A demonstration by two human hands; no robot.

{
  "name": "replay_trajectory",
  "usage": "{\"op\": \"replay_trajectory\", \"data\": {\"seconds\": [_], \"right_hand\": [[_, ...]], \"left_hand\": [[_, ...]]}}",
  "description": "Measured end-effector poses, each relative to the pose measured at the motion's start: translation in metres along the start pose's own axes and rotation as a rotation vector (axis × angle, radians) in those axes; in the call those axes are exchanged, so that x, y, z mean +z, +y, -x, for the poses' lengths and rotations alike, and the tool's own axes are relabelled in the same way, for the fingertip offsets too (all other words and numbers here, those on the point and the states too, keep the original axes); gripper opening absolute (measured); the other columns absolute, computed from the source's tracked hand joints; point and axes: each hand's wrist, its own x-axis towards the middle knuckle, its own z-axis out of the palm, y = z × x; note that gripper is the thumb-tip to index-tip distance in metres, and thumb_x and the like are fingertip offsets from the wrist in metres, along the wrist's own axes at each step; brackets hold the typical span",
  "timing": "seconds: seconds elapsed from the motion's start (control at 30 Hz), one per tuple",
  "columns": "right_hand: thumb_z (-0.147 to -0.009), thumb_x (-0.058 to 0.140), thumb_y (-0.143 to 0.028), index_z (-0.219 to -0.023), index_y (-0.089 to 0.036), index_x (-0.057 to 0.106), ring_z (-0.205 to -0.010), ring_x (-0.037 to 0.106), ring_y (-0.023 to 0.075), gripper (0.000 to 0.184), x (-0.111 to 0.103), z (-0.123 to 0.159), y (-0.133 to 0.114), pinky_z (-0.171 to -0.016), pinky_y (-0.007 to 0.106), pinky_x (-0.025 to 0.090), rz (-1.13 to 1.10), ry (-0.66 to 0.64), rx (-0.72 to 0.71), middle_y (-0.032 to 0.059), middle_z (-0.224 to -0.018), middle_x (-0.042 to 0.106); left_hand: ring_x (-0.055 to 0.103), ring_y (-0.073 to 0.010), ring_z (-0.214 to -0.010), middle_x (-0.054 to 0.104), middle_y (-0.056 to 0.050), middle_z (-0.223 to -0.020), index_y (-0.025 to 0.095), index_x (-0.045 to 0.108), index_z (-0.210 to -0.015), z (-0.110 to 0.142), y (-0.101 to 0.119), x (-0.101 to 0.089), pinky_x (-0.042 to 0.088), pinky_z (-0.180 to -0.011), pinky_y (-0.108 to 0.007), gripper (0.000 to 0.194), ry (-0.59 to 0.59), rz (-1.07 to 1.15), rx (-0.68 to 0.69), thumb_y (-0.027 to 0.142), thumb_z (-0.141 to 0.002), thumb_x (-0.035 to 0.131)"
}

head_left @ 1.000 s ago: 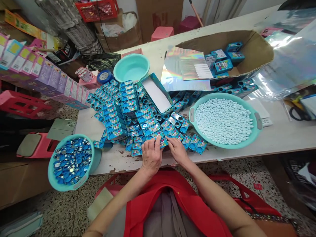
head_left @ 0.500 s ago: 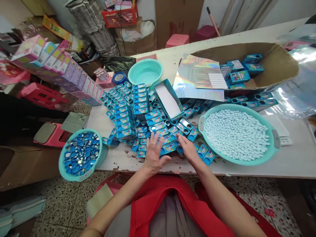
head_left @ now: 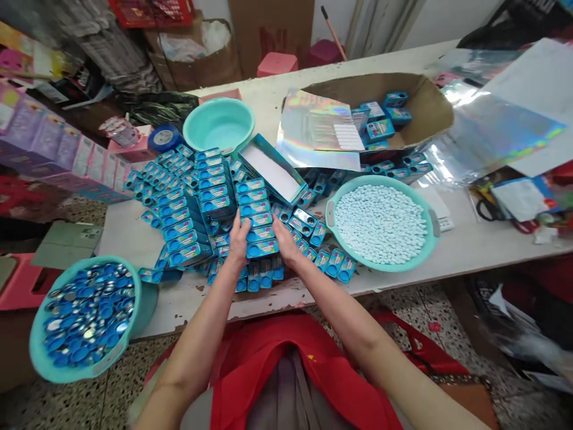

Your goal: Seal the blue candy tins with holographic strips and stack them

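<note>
A long white table [head_left: 266,95] runs across the room, its front edge chipped and worn to brown patches. Beyond it rises a pale wall [head_left: 443,21], with a tall brown cardboard panel [head_left: 273,27] upright in front. A pink stool [head_left: 277,64] and a darker magenta one stand past the table's far edge, near a slanting pole [head_left: 333,33]. At upper left, a red crate [head_left: 154,12] sits above an open carton [head_left: 192,71] with white plastic inside. The floor [head_left: 456,328] is speckled, in tiles with dark joints. The light is whitish and fairly even.
</note>
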Motion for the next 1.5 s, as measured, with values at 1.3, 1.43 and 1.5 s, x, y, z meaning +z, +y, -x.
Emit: {"op": "replay_trajectory", "data": {"seconds": [1.3,1.43,1.5], "right_hand": [[-0.075,0.054,-0.061,-0.119,-0.019,0.058,-0.116,0.056,0.0275,0.061,-0.131,0.114,0.107,-0.105,0.047,0.038,-0.013,0.373,0.243,0.0122,-0.126,0.062],[-0.074,0.051,-0.064,-0.125,-0.017,0.054,-0.121,0.052,0.0291,0.069,-0.132,0.120,0.118,-0.106,0.048,0.036,0.075,0.442,0.207,0.0144,-0.131,0.058],[-0.070,0.059,-0.061,-0.127,-0.019,0.054,-0.126,0.047,0.0299,0.072,-0.139,0.120,0.120,-0.109,0.048,0.031,0.110,0.394,0.154,0.0130,-0.134,0.055]], "left_hand": [[0.029,-0.0434,-0.130,0.016,-0.019,-0.153,0.021,0.017,-0.149,0.142,-0.053,0.146,0.036,-0.097,-0.060,0.111,-0.631,-1.293,0.257,0.053,-0.056,0.070],[0.039,-0.0420,-0.123,0.020,-0.021,-0.152,0.023,0.020,-0.149,0.135,-0.043,0.142,0.038,-0.094,-0.056,0.105,-0.704,-1.312,0.314,0.048,-0.059,0.069],[0.040,-0.0421,-0.122,0.021,-0.020,-0.152,0.024,0.021,-0.148,0.135,-0.041,0.138,0.038,-0.094,-0.055,0.100,-0.717,-1.299,0.340,0.050,-0.063,0.064]]}}
